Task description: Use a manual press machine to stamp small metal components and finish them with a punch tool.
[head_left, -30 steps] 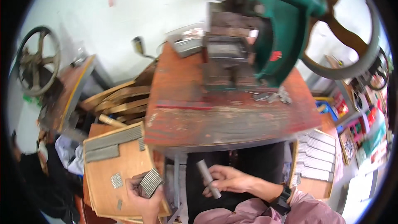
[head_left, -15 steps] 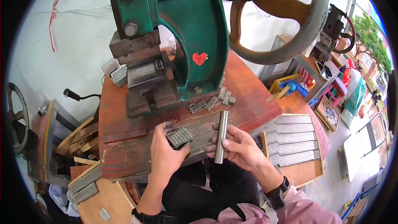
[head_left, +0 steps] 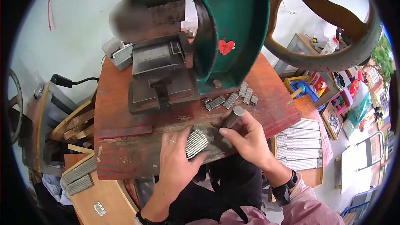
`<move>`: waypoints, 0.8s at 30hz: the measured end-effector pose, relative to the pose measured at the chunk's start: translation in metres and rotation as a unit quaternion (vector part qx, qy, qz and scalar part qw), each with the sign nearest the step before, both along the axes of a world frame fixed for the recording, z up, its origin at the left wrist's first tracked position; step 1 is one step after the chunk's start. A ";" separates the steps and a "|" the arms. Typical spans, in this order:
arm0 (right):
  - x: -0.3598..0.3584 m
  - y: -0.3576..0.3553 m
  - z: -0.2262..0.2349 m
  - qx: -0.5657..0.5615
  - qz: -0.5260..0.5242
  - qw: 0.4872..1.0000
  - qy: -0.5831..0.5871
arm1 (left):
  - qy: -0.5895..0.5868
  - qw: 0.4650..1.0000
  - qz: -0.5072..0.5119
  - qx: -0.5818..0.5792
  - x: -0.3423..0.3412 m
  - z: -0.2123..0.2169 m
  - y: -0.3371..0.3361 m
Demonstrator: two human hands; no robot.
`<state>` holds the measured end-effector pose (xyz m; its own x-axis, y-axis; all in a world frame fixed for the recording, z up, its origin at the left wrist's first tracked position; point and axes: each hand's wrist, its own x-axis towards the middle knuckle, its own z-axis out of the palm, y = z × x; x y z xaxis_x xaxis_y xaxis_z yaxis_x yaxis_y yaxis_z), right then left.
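Note:
My left hand (head_left: 177, 158) is closed round a block of small ridged metal strips (head_left: 196, 143), packed side by side, at the front edge of the wooden bench (head_left: 125, 158). To its right, my right hand (head_left: 250, 141) grips a smooth steel rod (head_left: 233, 117). The rod's round end tilts toward me, and its lower part is hidden by the fingers. Beyond the rod, several loose ridged metal pieces (head_left: 231, 100) lie near the foot of a green hand press (head_left: 239, 29). Left of them, the press's dark metal fixture (head_left: 154, 60) stands apart from both hands.
The press's big handwheel (head_left: 325, 64) juts out at upper right. Below right, a wooden tray (head_left: 318, 179) holds rows of metal strips; another tray (head_left: 110, 189) is at lower left. A clear plastic box (head_left: 118, 54) sits behind the fixture. Wood offcuts (head_left: 79, 125) are piled at left.
The steel rod has tipped from lying lengthwise in view to pointing its end toward me. My left hand has moved right with the metal block, closer to the rod. The view has shifted.

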<state>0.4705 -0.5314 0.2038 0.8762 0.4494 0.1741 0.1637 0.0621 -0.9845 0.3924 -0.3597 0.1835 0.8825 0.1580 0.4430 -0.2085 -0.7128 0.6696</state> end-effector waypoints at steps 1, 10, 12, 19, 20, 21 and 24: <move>0.001 0.002 0.000 -0.062 0.012 0.998 -0.013 | 0.002 1.000 0.001 -0.004 -0.001 0.000 0.000; 0.003 0.021 -0.011 0.277 0.049 0.937 0.206 | 0.014 1.000 -0.011 -0.003 0.003 -0.002 0.002; 0.000 0.026 -0.017 0.312 0.053 0.916 0.248 | -0.006 1.000 -0.012 0.006 0.003 -0.002 0.002; -0.009 0.035 -0.029 0.386 0.064 0.859 0.332 | -0.001 1.000 -0.002 0.006 0.004 -0.004 0.002; -0.010 0.036 -0.028 0.379 0.054 0.864 0.328 | 0.000 1.000 0.000 0.007 0.004 -0.004 0.001; -0.010 0.037 -0.027 0.383 0.060 0.863 0.323 | 0.000 1.000 0.002 0.008 0.004 -0.004 0.001; -0.007 0.038 -0.016 0.342 0.040 0.881 0.325 | -0.002 1.000 -0.009 0.020 0.003 -0.003 0.003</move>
